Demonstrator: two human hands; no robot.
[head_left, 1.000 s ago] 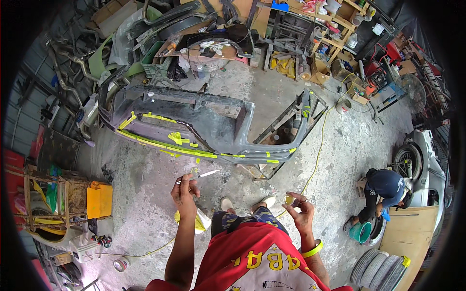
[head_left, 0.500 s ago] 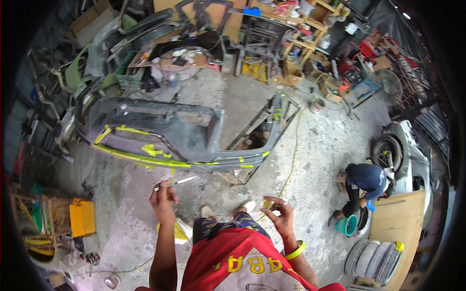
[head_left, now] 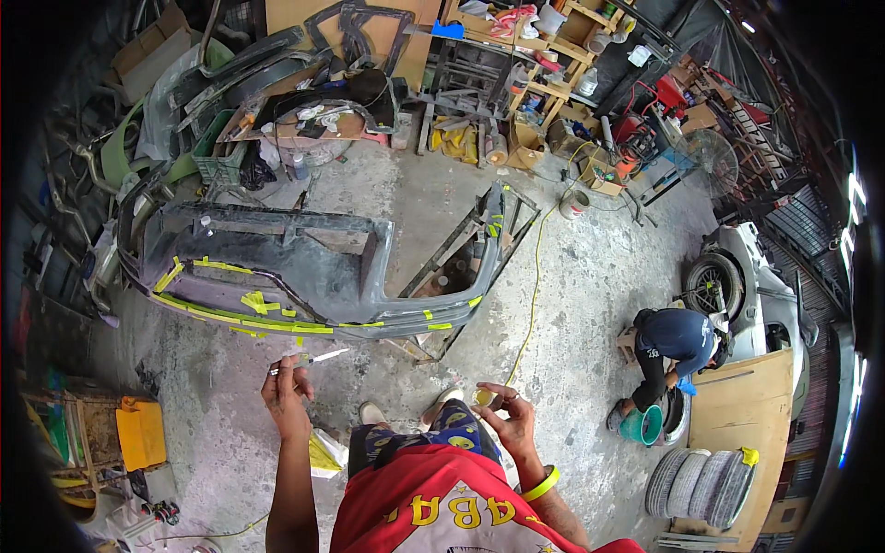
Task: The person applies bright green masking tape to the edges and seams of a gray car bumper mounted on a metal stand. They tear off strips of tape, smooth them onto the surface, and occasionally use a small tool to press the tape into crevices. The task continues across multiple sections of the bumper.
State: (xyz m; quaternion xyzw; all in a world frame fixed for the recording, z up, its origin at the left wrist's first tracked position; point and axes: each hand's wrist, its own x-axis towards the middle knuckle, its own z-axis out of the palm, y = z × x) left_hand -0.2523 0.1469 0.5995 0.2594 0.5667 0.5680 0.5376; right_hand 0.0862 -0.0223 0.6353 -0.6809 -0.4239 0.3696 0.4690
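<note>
My left hand [head_left: 288,398] is raised in front of me and grips a thin metal blade tool [head_left: 312,359] that points right. My right hand [head_left: 509,422] pinches a small round yellowish lid or tin [head_left: 482,397] at its fingertips; a yellow band circles that wrist. Ahead of both hands a grey car bumper [head_left: 304,276] rests on a stand, with strips of yellow-green masking tape [head_left: 253,302] along its lower edge. Neither hand touches the bumper.
Another person [head_left: 671,346] in dark blue crouches at the right by a teal bucket [head_left: 643,426] and a car wheel [head_left: 712,284]. Stacked tyres [head_left: 701,484] lie at lower right. A yellow container [head_left: 140,431] stands at lower left. Cluttered shelves and car parts fill the back.
The view has shifted, so the bumper and the crouching person sit lower and more central. Both hands hold the same things in much the same pose.
</note>
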